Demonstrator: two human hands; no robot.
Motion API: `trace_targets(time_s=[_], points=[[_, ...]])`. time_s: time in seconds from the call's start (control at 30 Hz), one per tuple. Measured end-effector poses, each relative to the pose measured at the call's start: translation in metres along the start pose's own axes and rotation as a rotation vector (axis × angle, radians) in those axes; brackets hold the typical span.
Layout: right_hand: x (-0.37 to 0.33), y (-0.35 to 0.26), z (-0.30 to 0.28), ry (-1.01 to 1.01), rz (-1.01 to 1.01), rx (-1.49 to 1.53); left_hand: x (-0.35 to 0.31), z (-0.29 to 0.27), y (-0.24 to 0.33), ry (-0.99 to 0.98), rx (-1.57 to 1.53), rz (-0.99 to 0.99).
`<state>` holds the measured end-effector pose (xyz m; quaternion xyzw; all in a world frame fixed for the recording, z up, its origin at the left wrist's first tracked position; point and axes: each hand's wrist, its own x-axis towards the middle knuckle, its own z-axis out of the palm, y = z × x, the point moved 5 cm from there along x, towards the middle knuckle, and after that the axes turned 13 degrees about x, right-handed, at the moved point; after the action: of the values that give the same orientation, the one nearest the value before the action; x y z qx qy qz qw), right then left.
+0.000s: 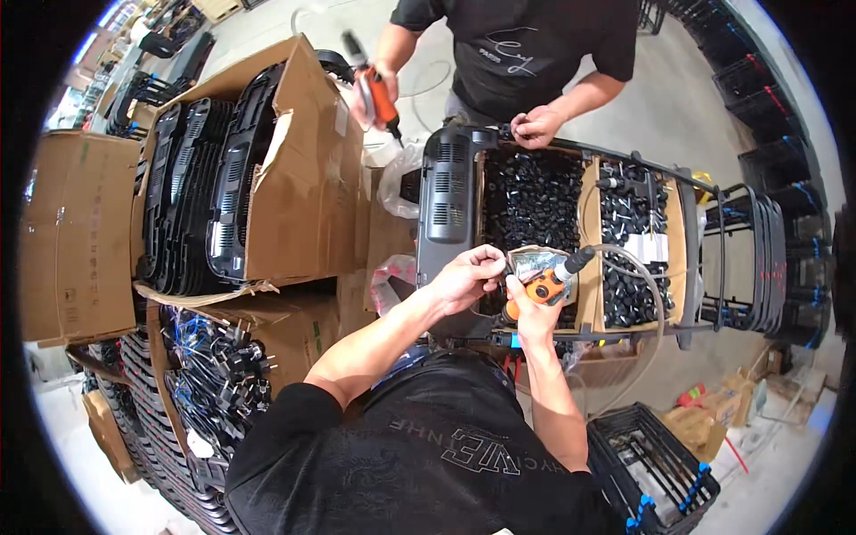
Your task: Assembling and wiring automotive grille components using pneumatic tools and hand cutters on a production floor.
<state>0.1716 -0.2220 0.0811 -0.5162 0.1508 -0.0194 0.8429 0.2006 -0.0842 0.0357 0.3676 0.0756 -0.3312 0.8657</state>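
Note:
My right hand (535,310) is wrapped round an orange and black power screwdriver (546,285), whose black end is joined to a grey hose (655,290). Beside it, my left hand (471,278) has thumb and fingers pinched together. Whatever is between those fingertips is too small to make out. A small open bag of metal parts (532,262) lies just beyond both hands. To the left of a carton of small black parts (535,201), a black slotted plastic cover (448,192) lies on the black frame (606,337).
Across the frame a co-worker (535,53) holds another orange screwdriver (379,96). A second carton of black parts (633,232) sits right. Left stand a carton of black panels (294,160) and plugged cables (223,366). A black crate (651,459) stands lower right.

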Motion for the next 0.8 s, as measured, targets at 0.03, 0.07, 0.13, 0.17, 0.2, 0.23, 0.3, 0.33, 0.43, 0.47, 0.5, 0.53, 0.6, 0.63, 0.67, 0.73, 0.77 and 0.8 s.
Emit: trace_targets(time_s=[0.03, 0.07, 0.13, 0.17, 0.2, 0.23, 0.3, 0.33, 0.43, 0.47, 0.5, 0.53, 0.6, 0.63, 0.67, 0.73, 0.77, 0.8], points=[[0.002, 0.002, -0.002, 0.013, 0.005, 0.006, 0.001, -0.004, 0.005, 0.007, 0.003, 0.008], [0.003, 0.003, -0.005, 0.028, 0.009, 0.012, 0.004, -0.015, 0.014, 0.103, 0.128, 0.038], [0.007, 0.004, -0.008, 0.035, 0.017, 0.02, 0.008, -0.038, 0.043, 0.3, 0.373, 0.095], [0.006, 0.0, -0.011, 0.042, -0.011, -0.008, 0.012, -0.058, 0.072, 0.453, 0.71, 0.207], [0.005, -0.005, -0.014, 0.051, -0.04, -0.036, 0.019, -0.081, 0.105, 0.6, 1.048, 0.319], [0.003, -0.009, -0.015, 0.046, -0.067, -0.066, 0.032, -0.125, 0.124, 0.692, 1.092, 0.311], [0.001, -0.01, -0.023, 0.061, -0.053, -0.065, 0.048, -0.167, 0.157, 0.831, 1.262, 0.247], [0.0, -0.008, -0.029, 0.086, -0.041, -0.068, 0.053, -0.171, 0.168, 0.879, 1.384, 0.189], [-0.004, -0.01, -0.037, 0.129, -0.023, -0.059, 0.073, -0.173, 0.175, 0.817, 1.563, 0.179], [-0.007, -0.011, -0.039, 0.154, -0.016, -0.053, 0.078, -0.17, 0.174, 0.776, 1.652, 0.17], [-0.009, -0.012, -0.042, 0.179, -0.008, -0.047, 0.079, -0.17, 0.175, 0.77, 1.655, 0.17], [-0.009, -0.011, -0.045, 0.184, -0.009, -0.045, 0.08, -0.171, 0.176, 0.768, 1.661, 0.158], [-0.01, -0.01, -0.05, 0.166, -0.015, -0.032, 0.082, -0.173, 0.178, 0.761, 1.673, 0.136], [-0.01, -0.01, -0.051, 0.156, -0.019, -0.025, 0.083, -0.173, 0.178, 0.755, 1.676, 0.136], [-0.01, -0.011, -0.052, 0.16, -0.021, -0.024, 0.083, -0.172, 0.179, 0.754, 1.71, 0.154], [-0.011, -0.012, -0.054, 0.171, -0.033, -0.014, 0.083, -0.17, 0.18, 0.755, 1.775, 0.192], [-0.012, -0.014, -0.053, 0.174, -0.038, -0.01, 0.082, -0.169, 0.179, 0.755, 1.775, 0.194], [-0.012, -0.016, -0.052, 0.173, -0.04, -0.01, 0.08, -0.165, 0.178, 0.742, 1.79, 0.258]])
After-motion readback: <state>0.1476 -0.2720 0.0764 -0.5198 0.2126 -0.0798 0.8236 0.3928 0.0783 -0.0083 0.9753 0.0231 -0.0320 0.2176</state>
